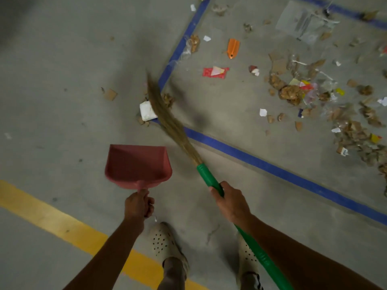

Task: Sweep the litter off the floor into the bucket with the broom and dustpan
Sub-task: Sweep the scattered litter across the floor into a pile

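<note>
Left hand (139,204): my fingers are curled tight around the short handle of the dustpan, with the thumb on top.
Dustpan (136,164): red, with its open mouth pointing away from me. It sits just left of the broom and outside the blue tape. I cannot tell whether its lip touches the floor.
Right hand (230,204): I grip the green handle of the broom, fingers wrapped fully around the shaft. The rest of the shaft runs back under my forearm.
Broom (206,174): it slants forward and to the left from my right hand.
Bristles (167,118): long and straw-coloured. They lie across the near corner of the blue tape, and their tips are blurred.
White block (147,111): it lies at the tape corner, touching the left side of the bristles, with brown scraps beside it.
Litter (291,93): brown scraps, paper bits and wrappers, thickest at the right and well apart from the dustpan.
Red wrapper (215,72): inside the tape, beyond the bristles.
Orange piece (233,48): farther out, beyond the red wrapper.
Blue tape (272,166): it outlines the area on the floor (62,80) that holds most of the litter.
Yellow line (52,218): it runs diagonally under my left arm.
Shoes (163,241): pale and perforated, one under each arm.
</note>
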`<action>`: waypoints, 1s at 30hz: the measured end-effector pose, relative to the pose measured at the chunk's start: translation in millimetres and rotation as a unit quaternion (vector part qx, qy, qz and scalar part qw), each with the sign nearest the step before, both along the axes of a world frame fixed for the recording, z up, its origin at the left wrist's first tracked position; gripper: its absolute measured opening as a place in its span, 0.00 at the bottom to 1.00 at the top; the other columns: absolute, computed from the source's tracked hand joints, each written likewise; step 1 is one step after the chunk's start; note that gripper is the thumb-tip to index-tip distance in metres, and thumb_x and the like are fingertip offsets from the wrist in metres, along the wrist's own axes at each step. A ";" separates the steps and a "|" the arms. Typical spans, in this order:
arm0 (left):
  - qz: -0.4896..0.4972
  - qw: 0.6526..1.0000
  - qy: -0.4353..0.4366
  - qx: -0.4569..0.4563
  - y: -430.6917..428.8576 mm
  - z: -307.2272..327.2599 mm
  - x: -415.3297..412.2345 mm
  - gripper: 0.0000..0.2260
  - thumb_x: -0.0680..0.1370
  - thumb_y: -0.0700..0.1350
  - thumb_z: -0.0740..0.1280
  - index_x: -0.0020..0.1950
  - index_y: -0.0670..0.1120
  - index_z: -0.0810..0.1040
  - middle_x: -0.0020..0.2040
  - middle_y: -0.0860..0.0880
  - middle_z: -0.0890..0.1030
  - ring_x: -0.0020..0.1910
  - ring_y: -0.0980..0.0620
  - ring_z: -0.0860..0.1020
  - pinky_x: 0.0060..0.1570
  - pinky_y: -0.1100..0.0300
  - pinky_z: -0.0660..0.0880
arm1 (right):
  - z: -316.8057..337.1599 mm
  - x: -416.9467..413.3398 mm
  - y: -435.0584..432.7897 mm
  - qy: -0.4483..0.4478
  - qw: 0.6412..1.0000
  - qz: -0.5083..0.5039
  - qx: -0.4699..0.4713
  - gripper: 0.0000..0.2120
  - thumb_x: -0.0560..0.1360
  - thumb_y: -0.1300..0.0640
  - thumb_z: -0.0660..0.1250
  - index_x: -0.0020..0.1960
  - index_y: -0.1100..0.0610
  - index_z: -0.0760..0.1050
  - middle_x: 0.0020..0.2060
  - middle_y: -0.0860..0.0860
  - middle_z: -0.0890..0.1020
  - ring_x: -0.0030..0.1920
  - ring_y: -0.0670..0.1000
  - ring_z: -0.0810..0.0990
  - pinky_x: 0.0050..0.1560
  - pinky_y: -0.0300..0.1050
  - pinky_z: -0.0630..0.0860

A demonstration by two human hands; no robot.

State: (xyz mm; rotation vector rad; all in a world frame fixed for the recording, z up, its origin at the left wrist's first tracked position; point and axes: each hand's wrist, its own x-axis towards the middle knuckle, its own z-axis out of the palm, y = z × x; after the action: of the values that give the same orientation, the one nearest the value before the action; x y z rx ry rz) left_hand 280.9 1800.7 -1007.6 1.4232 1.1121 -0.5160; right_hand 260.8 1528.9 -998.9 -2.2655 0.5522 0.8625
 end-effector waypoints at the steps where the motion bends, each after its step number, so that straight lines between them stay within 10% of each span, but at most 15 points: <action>1: 0.009 1.000 0.002 0.005 12.9 -0.3 -1.3 0.07 0.83 0.42 0.62 0.46 0.41 0.74 0.31 0.42 0.76 0.20 0.51 0.67 0.23 0.62 0.62 | 1.2 4.0 14.1 -0.001 1.000 0.025 -0.001 0.19 0.80 0.35 0.60 0.51 0.51 0.71 0.37 0.50 0.79 0.38 0.53 0.80 0.38 0.46 0.75; 9: 0.054 0.997 0.025 0.048 97.4 -15.7 2.5 0.06 0.82 0.40 0.63 0.49 0.38 0.74 0.33 0.41 0.74 0.19 0.52 0.68 0.21 0.65 0.61 | -31.2 50.5 115.6 0.049 0.987 0.153 -0.027 0.21 0.83 0.41 0.58 0.63 0.57 0.72 0.56 0.56 0.81 0.56 0.58 0.81 0.48 0.48 0.75; 15: 0.028 0.998 0.024 0.056 117.0 -33.7 20.8 0.06 0.82 0.42 0.63 0.48 0.40 0.75 0.32 0.43 0.75 0.19 0.52 0.68 0.22 0.64 0.60 | -75.6 80.9 126.6 0.090 0.991 0.051 -0.081 0.26 0.83 0.41 0.56 0.69 0.60 0.71 0.64 0.61 0.78 0.65 0.63 0.77 0.62 0.52 0.73; 23: 0.001 0.999 0.003 0.033 93.4 -37.6 51.2 0.07 0.82 0.42 0.62 0.46 0.40 0.74 0.32 0.42 0.74 0.18 0.52 0.67 0.21 0.65 0.60 | -86.0 108.9 63.4 0.103 0.978 -0.162 -0.080 0.27 0.83 0.38 0.52 0.59 0.62 0.72 0.45 0.59 0.84 0.32 0.54 0.82 0.32 0.45 0.77; 30: -0.011 1.000 0.002 0.001 68.3 -16.3 74.8 0.08 0.82 0.42 0.62 0.45 0.41 0.73 0.31 0.43 0.74 0.18 0.52 0.66 0.18 0.64 0.60 | -30.9 113.6 25.2 0.042 0.954 -0.292 -0.043 0.25 0.83 0.39 0.55 0.55 0.61 0.74 0.34 0.57 0.82 0.25 0.53 0.79 0.29 0.45 0.77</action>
State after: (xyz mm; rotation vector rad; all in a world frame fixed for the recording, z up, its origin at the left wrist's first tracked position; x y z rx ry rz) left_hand 355.7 1869.1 -1023.9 1.4378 1.1020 -0.5331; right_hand 374.4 1554.1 -1029.9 -1.9673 1.2401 0.6359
